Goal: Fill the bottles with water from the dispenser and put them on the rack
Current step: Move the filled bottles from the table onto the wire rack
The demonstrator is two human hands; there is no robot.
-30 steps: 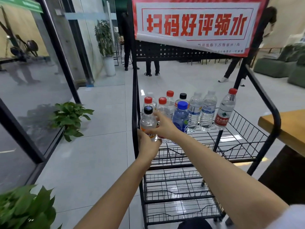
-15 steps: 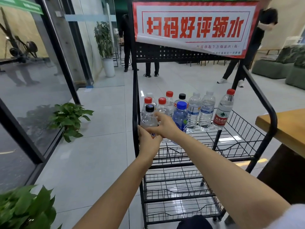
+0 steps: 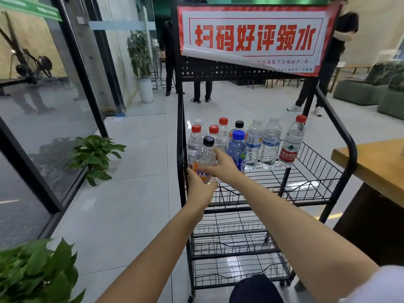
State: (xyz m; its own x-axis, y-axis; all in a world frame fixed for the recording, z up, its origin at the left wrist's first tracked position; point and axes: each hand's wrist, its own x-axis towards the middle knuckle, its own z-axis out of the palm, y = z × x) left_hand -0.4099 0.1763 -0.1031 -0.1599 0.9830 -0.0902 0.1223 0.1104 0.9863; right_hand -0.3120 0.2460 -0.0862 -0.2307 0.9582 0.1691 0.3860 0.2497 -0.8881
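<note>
Black-capped bottle (image 3: 204, 157), axis near-vertical, cap up, in curled grip of left hand (image 3: 200, 189) and right hand (image 3: 224, 166).

Black wire rack (image 3: 180, 110), centre frame, carries a red-on-white banner (image 3: 251, 38), clear red-capped bottles (image 3: 290, 145), one blue bottle (image 3: 236, 149), and a black-capped bottle (image 3: 205, 154) with an orange label.

At your 12 o'clock the banner (image 3: 253, 38) atop the rack (image 3: 336, 119) reads 扫码好评领水 in big red characters, at 1 o'clock the rightmost bottle (image 3: 291, 143) has a red label reading 农夫山泉, and the orange-labelled bottle (image 3: 204, 158) shows only blurred print.
</note>
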